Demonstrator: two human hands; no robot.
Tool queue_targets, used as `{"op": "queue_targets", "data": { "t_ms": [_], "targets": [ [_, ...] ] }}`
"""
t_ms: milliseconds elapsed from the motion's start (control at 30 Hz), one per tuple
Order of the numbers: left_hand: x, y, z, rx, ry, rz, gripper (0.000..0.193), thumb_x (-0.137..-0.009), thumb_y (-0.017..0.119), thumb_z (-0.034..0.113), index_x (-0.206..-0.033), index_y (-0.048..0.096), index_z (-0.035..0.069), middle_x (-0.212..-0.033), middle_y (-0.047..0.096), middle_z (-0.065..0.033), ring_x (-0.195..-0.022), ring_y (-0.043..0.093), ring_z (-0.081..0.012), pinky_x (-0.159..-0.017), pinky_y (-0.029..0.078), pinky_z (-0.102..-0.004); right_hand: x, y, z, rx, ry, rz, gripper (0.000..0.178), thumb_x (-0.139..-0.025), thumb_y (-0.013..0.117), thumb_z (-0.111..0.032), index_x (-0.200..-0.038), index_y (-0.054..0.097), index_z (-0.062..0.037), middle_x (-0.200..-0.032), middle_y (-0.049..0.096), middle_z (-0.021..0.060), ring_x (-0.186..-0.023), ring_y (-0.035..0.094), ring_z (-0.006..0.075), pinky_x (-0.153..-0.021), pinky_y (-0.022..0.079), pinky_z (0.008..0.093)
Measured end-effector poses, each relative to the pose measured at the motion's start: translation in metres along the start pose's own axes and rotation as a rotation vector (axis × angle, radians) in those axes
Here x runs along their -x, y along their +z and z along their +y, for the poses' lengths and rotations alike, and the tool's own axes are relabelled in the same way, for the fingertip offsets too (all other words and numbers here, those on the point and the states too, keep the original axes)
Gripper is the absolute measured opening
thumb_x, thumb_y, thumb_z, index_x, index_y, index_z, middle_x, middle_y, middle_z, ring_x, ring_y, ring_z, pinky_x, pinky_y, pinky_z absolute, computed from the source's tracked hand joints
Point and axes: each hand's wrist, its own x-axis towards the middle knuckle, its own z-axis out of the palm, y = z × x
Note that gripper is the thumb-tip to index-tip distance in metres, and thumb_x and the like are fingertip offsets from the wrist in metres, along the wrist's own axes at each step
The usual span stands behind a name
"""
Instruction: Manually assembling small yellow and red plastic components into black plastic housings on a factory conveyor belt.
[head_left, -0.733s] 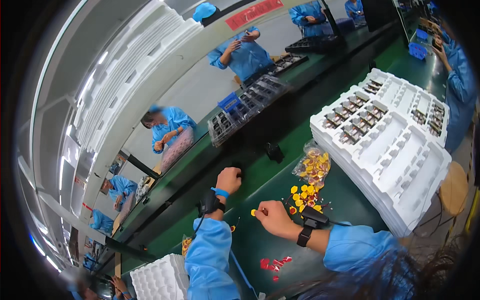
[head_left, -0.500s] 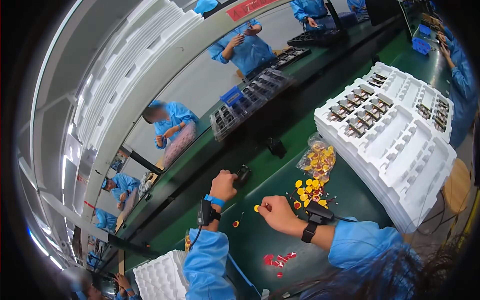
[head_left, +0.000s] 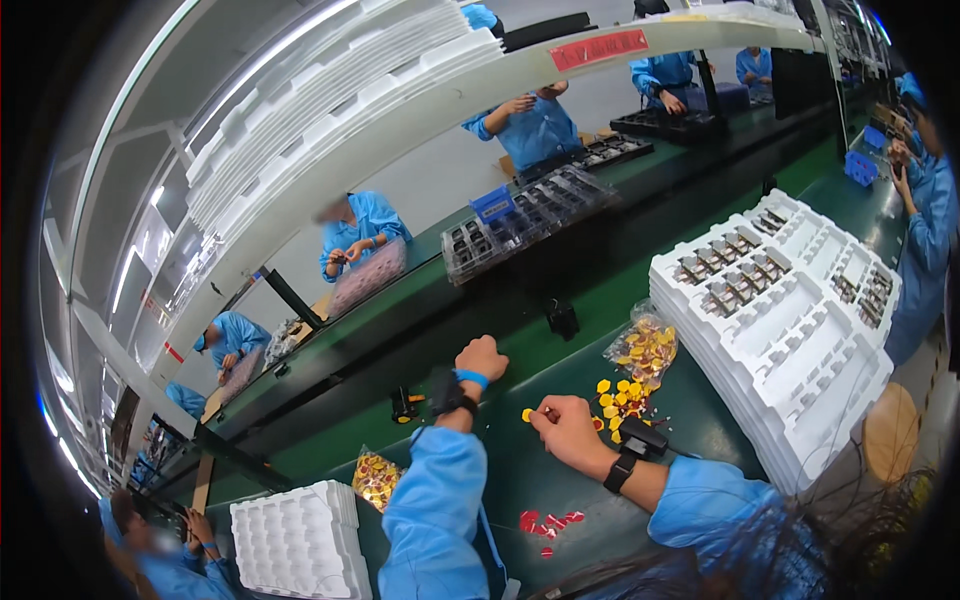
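Note:
My right hand (head_left: 568,430) is over the green bench, its fingers pinching a small yellow hexagonal piece (head_left: 527,415). Just beyond it lies a loose pile of yellow hexagonal pieces (head_left: 622,398), some showing dark red. Stretched out over the green belt is my left hand (head_left: 483,361), fingers curled; their tips are hidden, so I cannot make out what they hold. A black part with a yellow spot (head_left: 405,404) lies on the belt to its left, and another black part (head_left: 562,319) stands farther off to the right.
A clear bag of yellow pieces (head_left: 645,347) lies beside stacked white trays (head_left: 835,375) holding metal parts. Another bag (head_left: 377,478) and a white tray stack (head_left: 300,540) are at left. Red scraps (head_left: 548,524) lie nearby. Co-workers in blue sit across and on both sides.
The view has shifted. My left hand no longer sits beside the black part near its fingers; a yellow-spotted black part now shows to its left. My right hand still pinches the yellow piece.

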Motion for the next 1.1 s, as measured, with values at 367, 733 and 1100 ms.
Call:
{"op": "queue_targets", "data": {
  "t_ms": [367,733,1100],
  "targets": [
    [0.200,-0.079,-0.017,1.514,-0.115,-0.478,0.019,-0.095,0.062,0.015,-0.107,0.059,0.001,-0.066,0.059,-0.0020,-0.055,0.054,-0.0065,-0.047,0.037,-0.0197,0.016,-0.016,-0.056,-0.679,0.276,-0.457,0.014,-0.098,0.057,-0.007,-0.092,0.062,0.0053,-0.079,0.067,0.0152,-0.070,0.070,0.0226,-0.065,0.059,0.0310],
    [0.235,-0.052,-0.039,1.532,0.076,-0.425,0.020,-0.089,0.067,0.002,-0.105,0.056,-0.002,-0.078,0.058,0.0006,-0.064,0.053,-0.0024,-0.053,0.041,-0.0197,0.034,-0.002,-0.077,0.101,-0.062,-0.728,0.012,-0.090,0.068,-0.007,-0.086,0.066,0.0039,-0.076,0.069,0.0101,-0.071,0.068,0.0160,-0.065,0.053,0.0266],
    [0.237,-0.074,-0.035,1.384,0.238,-0.450,0.024,-0.083,0.066,0.007,-0.102,0.056,-0.003,-0.066,0.053,-0.0080,-0.056,0.048,-0.0108,-0.052,0.038,-0.0286,0.036,-0.005,-0.082,0.305,-0.319,-0.662,0.012,-0.084,0.073,-0.007,-0.080,0.065,0.0020,-0.070,0.066,0.0122,-0.061,0.066,0.0234,-0.056,0.049,0.0313]
  ]
}}
